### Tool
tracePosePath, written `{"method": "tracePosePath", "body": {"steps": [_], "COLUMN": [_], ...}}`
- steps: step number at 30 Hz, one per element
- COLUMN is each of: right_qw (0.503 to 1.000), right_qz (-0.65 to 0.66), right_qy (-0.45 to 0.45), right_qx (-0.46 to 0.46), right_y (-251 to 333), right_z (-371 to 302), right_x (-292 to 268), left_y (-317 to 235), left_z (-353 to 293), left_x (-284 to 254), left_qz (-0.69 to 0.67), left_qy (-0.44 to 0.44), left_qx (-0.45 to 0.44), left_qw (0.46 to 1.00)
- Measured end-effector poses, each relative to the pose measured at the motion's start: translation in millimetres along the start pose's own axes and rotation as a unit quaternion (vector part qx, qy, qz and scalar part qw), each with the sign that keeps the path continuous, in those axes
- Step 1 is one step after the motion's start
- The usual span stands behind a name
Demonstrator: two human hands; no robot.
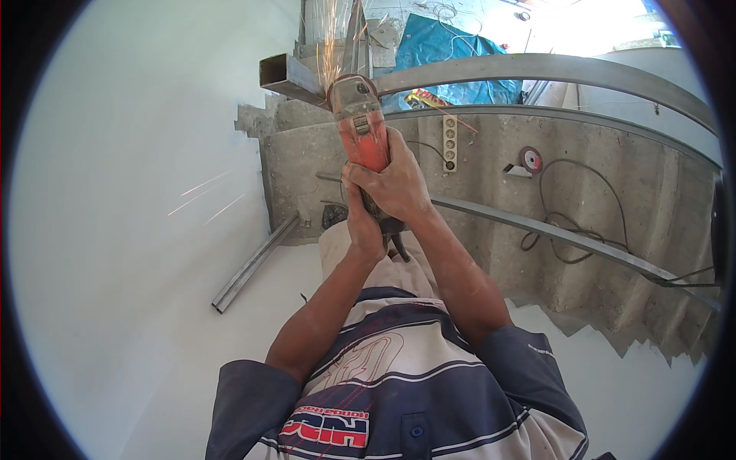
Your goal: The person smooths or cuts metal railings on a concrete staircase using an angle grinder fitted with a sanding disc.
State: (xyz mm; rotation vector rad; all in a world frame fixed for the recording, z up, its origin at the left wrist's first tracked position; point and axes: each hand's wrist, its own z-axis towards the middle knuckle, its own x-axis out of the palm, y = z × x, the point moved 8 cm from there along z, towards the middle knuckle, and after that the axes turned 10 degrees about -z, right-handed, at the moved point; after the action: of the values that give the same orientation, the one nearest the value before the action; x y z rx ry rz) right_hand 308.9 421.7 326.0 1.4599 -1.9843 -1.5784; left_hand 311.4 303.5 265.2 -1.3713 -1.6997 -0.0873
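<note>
Both my hands are wrapped round a red and grey angle grinder (364, 142) in the upper middle of the view. My right hand (401, 179) grips its body just behind the red part. My left hand (362, 218) closes round the rear of the handle, lower and to the left. The grinder's head meets a square metal tube (295, 79), whose open end points left. Sparks (331, 38) fly up and away from that contact. The disc itself is mostly hidden behind the guard.
Concrete stairs (491, 146) run to the right, with a power strip (450, 142), a loose disc (530, 159) and a coiled cable (583, 230). A long metal bar (537, 225) crosses them. A short metal tube (253, 264) lies left. A blue tarp (437, 46) lies beyond the rail (567, 69).
</note>
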Motion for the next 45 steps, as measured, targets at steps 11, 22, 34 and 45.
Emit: {"method": "tracePosePath", "body": {"steps": [11, 22, 34, 45], "right_qw": [1.000, 1.000, 1.000, 1.000], "right_qz": [0.000, 0.008, 0.001, 0.004], "right_qy": [-0.001, -0.001, -0.007, -0.010], "right_qx": [0.008, 0.010, 0.015, 0.014], "right_y": [-0.6, 2.0, 0.4, 4.1], "right_z": [-0.6, -2.6, -2.9, 2.3], "right_x": [1.9, 3.6, 7.8, 3.5], "left_y": [-0.4, -3.4, -4.7, -8.8], "left_z": [0.7, 1.8, 0.7, 1.5], "left_x": [-5.0, -10.7, -15.7, 1.7], "left_qz": [-0.002, 0.020, 0.017, 0.000], "left_qy": [-0.011, -0.007, -0.024, -0.008], "left_qx": [0.000, 0.009, -0.003, -0.008], "left_qw": [1.000, 1.000, 1.000, 1.000]}}
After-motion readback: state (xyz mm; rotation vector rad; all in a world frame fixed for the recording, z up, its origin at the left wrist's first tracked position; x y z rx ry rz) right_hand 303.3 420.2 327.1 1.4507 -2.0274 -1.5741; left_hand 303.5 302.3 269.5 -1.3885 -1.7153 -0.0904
